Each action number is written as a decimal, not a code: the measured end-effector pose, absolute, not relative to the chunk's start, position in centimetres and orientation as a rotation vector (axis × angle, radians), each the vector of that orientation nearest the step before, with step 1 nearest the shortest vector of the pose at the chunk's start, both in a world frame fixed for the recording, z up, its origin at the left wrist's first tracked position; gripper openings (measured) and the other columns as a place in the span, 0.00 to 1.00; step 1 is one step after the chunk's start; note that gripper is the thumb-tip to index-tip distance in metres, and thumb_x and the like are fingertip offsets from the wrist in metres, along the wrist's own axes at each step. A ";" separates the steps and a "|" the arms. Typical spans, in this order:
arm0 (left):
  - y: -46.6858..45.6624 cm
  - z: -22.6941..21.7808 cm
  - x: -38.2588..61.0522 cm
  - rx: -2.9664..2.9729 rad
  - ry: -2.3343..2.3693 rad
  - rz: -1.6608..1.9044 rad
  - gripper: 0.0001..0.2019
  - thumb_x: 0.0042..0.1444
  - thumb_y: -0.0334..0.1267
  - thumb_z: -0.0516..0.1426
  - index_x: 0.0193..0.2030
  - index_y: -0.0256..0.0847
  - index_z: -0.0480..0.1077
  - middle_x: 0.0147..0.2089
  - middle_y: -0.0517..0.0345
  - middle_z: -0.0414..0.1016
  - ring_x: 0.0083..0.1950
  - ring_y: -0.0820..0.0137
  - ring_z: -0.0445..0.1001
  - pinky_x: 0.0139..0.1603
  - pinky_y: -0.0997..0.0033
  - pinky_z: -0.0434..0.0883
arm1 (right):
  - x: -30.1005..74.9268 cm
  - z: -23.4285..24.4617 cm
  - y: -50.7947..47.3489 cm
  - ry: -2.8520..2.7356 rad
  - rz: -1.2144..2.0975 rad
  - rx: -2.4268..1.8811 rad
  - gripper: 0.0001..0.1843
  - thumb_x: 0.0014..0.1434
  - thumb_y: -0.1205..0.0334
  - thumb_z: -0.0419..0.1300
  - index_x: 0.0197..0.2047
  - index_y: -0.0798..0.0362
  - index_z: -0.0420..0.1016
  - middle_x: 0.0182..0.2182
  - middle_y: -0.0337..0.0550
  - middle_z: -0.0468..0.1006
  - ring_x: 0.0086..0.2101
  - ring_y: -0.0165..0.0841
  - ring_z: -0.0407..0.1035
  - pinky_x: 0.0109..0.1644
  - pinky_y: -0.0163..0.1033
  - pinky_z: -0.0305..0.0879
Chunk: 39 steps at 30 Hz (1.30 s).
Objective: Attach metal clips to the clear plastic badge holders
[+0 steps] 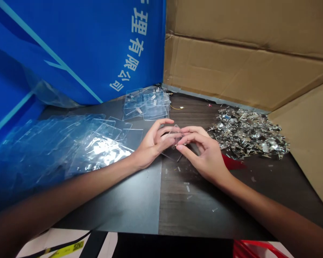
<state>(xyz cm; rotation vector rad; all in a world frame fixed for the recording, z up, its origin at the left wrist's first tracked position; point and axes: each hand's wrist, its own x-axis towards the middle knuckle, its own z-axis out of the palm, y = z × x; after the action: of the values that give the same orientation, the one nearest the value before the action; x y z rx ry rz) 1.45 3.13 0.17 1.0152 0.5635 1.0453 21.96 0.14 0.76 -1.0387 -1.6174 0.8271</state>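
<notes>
My left hand [154,143] is closed on a clear plastic badge sleeve [174,131], its fingers and thumb on either side of the sheet. My right hand [207,152] meets it from the right, thumb and fingertips pinched together at the sleeve's edge. A small shiny metal piece, seemingly a badge clip [177,146], shows at the right fingertips; the fingers hide most of it. Beyond my right hand lies a heap of metal badge clips [250,132]. Overlapping clear sleeves [99,150] spread out left of my left hand.
Several sleeves with metal clips on them [148,104] lie at the back. Small clear plastic strips [187,188] are scattered on the dark table [204,218]. Something red [233,163] lies beside my right wrist. Blue panel [97,43] and cardboard walls [231,71] enclose the table.
</notes>
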 end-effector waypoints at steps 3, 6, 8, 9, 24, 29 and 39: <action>3.0 0.3 1.3 0.948 0.527 1.023 0.17 0.70 0.48 0.68 0.57 0.41 0.76 0.59 0.46 0.83 0.60 0.59 0.85 0.66 0.57 0.79 | 21.9 0.8 0.2 -1.550 0.842 -1.109 0.02 0.66 0.60 0.72 0.40 0.48 0.85 0.46 0.47 0.86 0.42 0.38 0.81 0.44 0.45 0.79; 2.9 0.4 1.3 0.948 0.514 1.022 0.19 0.70 0.52 0.67 0.54 0.38 0.78 0.56 0.44 0.85 0.59 0.59 0.85 0.67 0.55 0.80 | 21.8 0.8 0.2 -1.365 0.881 -1.165 0.05 0.66 0.58 0.72 0.41 0.49 0.83 0.38 0.44 0.87 0.37 0.37 0.82 0.42 0.44 0.80; 2.8 0.5 1.4 1.000 0.531 1.040 0.21 0.67 0.51 0.71 0.57 0.39 0.76 0.55 0.44 0.86 0.58 0.60 0.86 0.67 0.56 0.80 | 21.7 0.8 0.2 -1.270 0.902 -1.164 0.07 0.65 0.58 0.73 0.41 0.49 0.82 0.37 0.45 0.88 0.38 0.38 0.85 0.45 0.44 0.82; 2.8 0.4 1.4 1.026 0.540 1.052 0.24 0.65 0.50 0.72 0.59 0.39 0.75 0.55 0.44 0.86 0.58 0.60 0.86 0.67 0.56 0.81 | 21.7 0.8 0.1 -1.240 0.912 -1.161 0.07 0.65 0.57 0.73 0.41 0.49 0.81 0.37 0.45 0.89 0.38 0.38 0.86 0.46 0.45 0.83; 3.4 -0.6 1.1 1.171 0.703 1.306 0.29 0.57 0.33 0.68 0.61 0.50 0.62 0.45 0.63 0.67 0.38 0.74 0.68 0.40 0.73 0.71 | 22.0 1.0 0.4 -1.321 1.018 -1.079 0.07 0.65 0.58 0.73 0.41 0.48 0.80 0.36 0.41 0.85 0.38 0.35 0.82 0.46 0.43 0.80; 2.8 -0.3 1.1 1.312 0.650 1.184 0.34 0.60 0.38 0.71 0.67 0.52 0.60 0.48 0.60 0.61 0.40 0.72 0.61 0.40 0.74 0.69 | 21.7 1.1 -0.1 -1.382 1.163 -1.009 0.06 0.65 0.58 0.72 0.41 0.50 0.82 0.37 0.43 0.87 0.38 0.36 0.85 0.47 0.43 0.83; 2.1 -0.7 1.1 1.527 0.666 1.192 0.28 0.69 0.39 0.64 0.74 0.51 0.65 0.64 0.47 0.65 0.59 0.61 0.73 0.64 0.57 0.79 | 22.0 1.6 0.1 -1.433 1.441 -0.928 0.13 0.64 0.50 0.75 0.42 0.50 0.82 0.32 0.42 0.87 0.34 0.35 0.84 0.45 0.43 0.84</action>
<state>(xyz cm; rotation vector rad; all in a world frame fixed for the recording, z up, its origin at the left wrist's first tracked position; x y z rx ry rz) 1.07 2.14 -0.70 1.5274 0.6658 1.1919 21.98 0.10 1.62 -0.9280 -1.4327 1.4406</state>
